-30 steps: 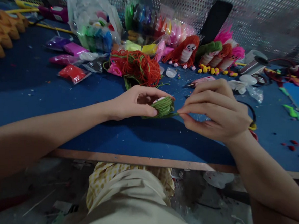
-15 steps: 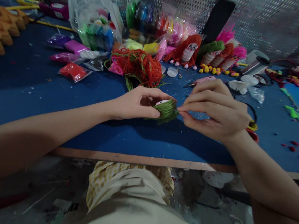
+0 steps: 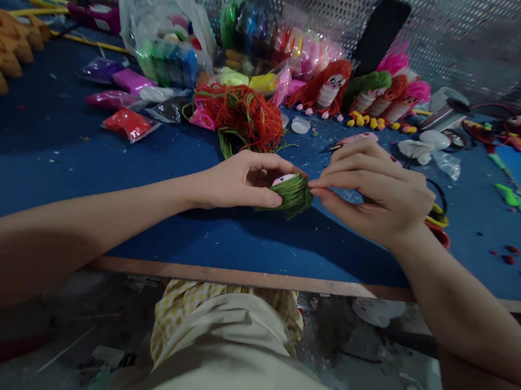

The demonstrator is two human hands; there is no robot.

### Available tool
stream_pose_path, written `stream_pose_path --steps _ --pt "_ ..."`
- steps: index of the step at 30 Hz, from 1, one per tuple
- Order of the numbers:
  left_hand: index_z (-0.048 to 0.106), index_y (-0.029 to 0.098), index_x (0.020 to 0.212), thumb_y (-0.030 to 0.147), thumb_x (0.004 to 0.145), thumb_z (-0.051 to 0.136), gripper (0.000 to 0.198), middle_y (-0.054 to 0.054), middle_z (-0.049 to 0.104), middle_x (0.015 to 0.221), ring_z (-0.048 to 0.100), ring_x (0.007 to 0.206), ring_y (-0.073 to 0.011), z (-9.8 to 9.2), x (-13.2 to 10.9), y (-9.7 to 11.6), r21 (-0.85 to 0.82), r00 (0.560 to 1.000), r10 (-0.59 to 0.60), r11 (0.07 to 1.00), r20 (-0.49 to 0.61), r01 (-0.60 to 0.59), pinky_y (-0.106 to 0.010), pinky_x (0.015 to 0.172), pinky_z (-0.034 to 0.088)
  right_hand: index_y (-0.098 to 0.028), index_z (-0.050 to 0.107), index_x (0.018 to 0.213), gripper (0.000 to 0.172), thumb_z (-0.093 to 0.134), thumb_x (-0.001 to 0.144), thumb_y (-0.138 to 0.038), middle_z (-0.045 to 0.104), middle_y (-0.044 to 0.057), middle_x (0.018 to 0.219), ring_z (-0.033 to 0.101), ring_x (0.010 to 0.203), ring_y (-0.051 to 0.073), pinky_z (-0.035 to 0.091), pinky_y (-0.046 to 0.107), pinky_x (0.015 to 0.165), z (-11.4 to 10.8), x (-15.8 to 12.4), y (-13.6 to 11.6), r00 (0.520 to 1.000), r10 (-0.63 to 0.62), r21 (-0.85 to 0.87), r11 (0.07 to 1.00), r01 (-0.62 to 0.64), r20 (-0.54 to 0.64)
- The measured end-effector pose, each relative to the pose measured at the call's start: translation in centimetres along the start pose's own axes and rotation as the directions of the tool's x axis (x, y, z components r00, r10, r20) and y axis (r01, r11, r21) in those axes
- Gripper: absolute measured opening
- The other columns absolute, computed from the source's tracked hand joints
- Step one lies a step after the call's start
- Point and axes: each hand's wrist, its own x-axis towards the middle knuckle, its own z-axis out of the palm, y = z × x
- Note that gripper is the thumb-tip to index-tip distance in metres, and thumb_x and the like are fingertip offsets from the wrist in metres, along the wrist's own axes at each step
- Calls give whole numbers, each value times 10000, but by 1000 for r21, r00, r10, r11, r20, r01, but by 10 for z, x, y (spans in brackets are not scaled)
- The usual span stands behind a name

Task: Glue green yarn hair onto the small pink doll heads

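A small doll head with green yarn hair [image 3: 293,194] is held above the blue table, its white face partly showing on the upper left. My left hand [image 3: 248,182] wraps round it, thumb below and fingers behind. At the hair's right edge, the thumb and forefinger of my right hand [image 3: 370,193] are pinched together; whatever strand lies between them is too small to make out. Behind my left hand lies a tangle of red and green yarn [image 3: 248,115]. A pink-handled pointed tool [image 3: 356,139] is partly behind my right hand.
Finished yarn-haired dolls [image 3: 331,90] stand at the back, near a black phone-like slab [image 3: 382,35]. Colourful clay packets [image 3: 130,124] lie at the back left. A metallic spool [image 3: 445,115] sits back right. The table's wooden front edge [image 3: 238,275] is near my body.
The green-haired head has turned slightly and shifted a little right in my left hand. My right hand's fingertips have moved slightly left and up, still pinched.
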Motion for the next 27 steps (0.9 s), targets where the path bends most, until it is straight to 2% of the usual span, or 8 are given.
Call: stream_pose_path --steps 4,7,11,14,18,22,25,27 --pt "719 165 1177 234 757 778 429 -78 755 1037 700 919 -185 2 0 1 -35 1000 -26 999 -4 26 -314 812 569 -342 727 973 202 664 886 -171 752 -2 848 683 811 218 561 455 820 -1 1 -2 999 49 55 997 -50 18" --pt "705 164 1176 261 757 794 439 -85 755 1074 709 966 -200 4 0 1 -55 1000 -10 998 -26 8 -337 851 578 -364 734 1043 255 615 915 -178 756 14 906 688 844 230 554 486 854 -1 0 -4 991 133 80 988 -132 -4" --pt "677 159 1181 305 764 815 463 -98 744 1131 710 1043 -215 6 -1 0 -47 997 18 999 -71 -21 -364 927 576 -356 751 1012 190 609 933 -258 732 33 892 674 863 246 537 502 857 0 -3 -8 971 215 42 976 -211 -102" --pt "656 161 1168 316 750 835 481 -93 741 1118 713 1056 -218 7 0 -2 -37 992 43 998 -119 -48 -366 950 580 -341 758 975 144 664 903 -260 719 44 888 657 884 252 529 492 848 3 -5 -9 963 245 14 969 -245 -116" --pt "641 172 1156 323 721 856 508 -75 738 1111 718 1056 -216 8 0 -3 -33 989 57 997 -137 -62 -360 954 588 -312 748 972 165 704 861 -198 703 32 845 647 845 236 529 468 809 9 -5 -6 972 144 19 990 -143 -186" --pt "640 172 1149 318 714 859 508 -67 737 1109 715 1059 -205 9 0 -2 -41 989 41 998 -139 -47 -350 964 584 -312 741 991 224 710 840 -150 719 16 839 641 825 224 529 442 777 13 -5 -2 970 8 -70 997 -26 -244" --pt "641 172 1138 290 712 857 492 -60 737 1099 721 1047 -204 9 0 -2 -41 990 48 998 -133 -54 -350 960 588 -298 732 1002 254 732 811 -131 736 13 850 625 828 223 526 423 755 13 -5 0 970 -54 -126 992 24 -239" --pt "643 172 1132 280 709 857 486 -58 737 1093 727 1034 -204 9 0 -2 -35 990 54 998 -130 -59 -352 955 592 -294 735 1016 268 731 813 -118 741 22 862 629 857 229 522 423 774 12 -6 1 976 -52 -129 991 25 -210"
